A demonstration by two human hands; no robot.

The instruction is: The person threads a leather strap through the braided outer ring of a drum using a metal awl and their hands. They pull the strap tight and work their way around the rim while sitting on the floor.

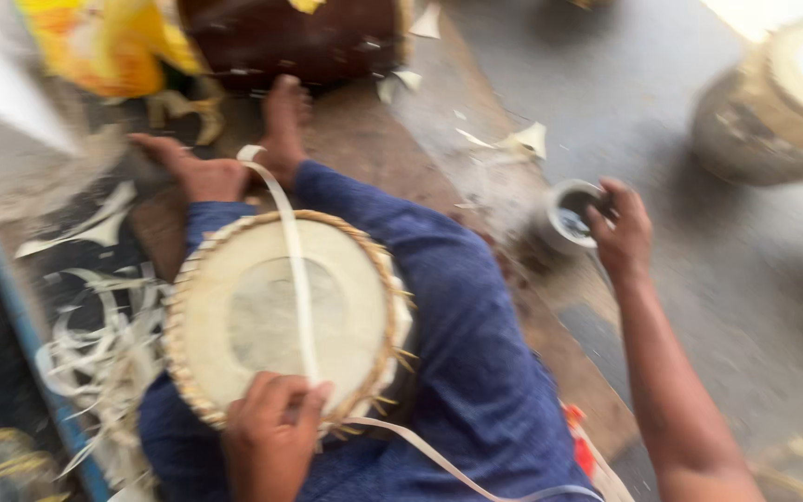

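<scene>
- Left hand [271, 442]: rests on the near rim of the round drum with a pale skin head and woven cane edging [281, 316]; the fingers [313, 402] are curled shut and pinch the long flat whitish strap [295, 251] against the rim.
- Whitish strap: runs from the pinching fingers straight across the drum head to the far rim, where it loops beside a bare foot [283, 116]; a second length trails from under the left hand toward the lower right.
- Drum: lies head-up in the person's lap, between legs clothed in blue fabric [471, 325]; the other bare foot [188, 167] lies just beyond the far rim, to the left.
- Right hand [625, 232]: extended well to the right of the drum, at the small round grey metal pot [569, 218] standing on the floor [699, 288]; the fingers touch its rim on the right side, loosely curved; motion blur hides whether they grip it.
- Surroundings: pale curled strap offcuts [109, 358] lie on the floor left of the drum; a dark brown drum body [295, 37] lies beyond the feet; a second large pale-headed drum [778, 98] stands at upper right.
</scene>
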